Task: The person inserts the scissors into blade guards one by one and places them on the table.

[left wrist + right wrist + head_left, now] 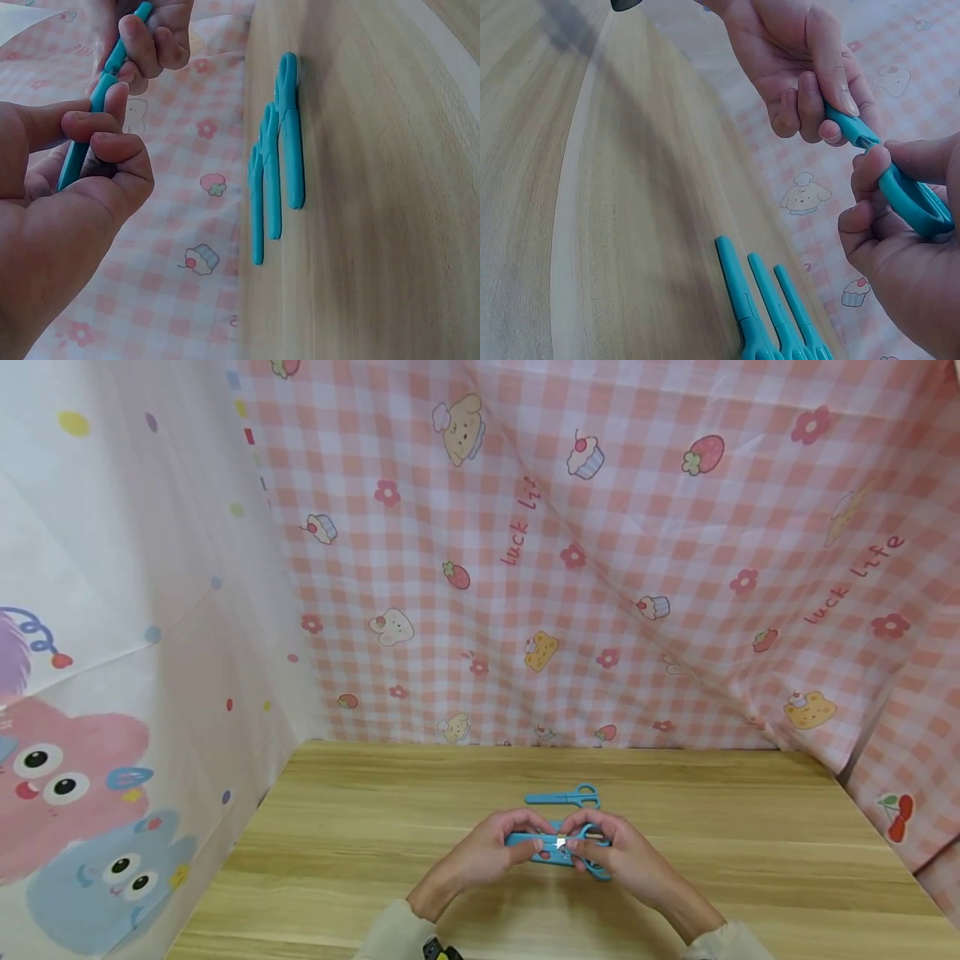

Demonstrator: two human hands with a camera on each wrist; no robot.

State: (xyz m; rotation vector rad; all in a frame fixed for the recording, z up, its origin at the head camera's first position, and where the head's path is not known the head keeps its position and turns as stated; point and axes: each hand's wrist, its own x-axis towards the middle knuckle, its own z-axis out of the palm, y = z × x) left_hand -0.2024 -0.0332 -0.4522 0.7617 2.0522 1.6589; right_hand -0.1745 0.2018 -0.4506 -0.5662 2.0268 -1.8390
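Observation:
My left hand [487,850] pinches the teal sheath [845,126] of a pair of scissors between thumb and fingers. By the handles [904,201], my right hand [618,847] grips the same scissors. A narrow gap with a bit of shiny metal shows where sheath and handles meet, most of the blades being hidden. The held pair is above the table, both hands close together. In the left wrist view three more teal scissors lie side by side on the table: a large one [295,161], a middle one [273,187] and a small one [257,217].
The wood-grain table [360,810] spreads around the hands. A pink checked cloth [480,610] hangs behind its far edge, and a white cartoon-printed cloth [187,693] hangs along the left. A black and yellow item [440,950] sits at the left wrist.

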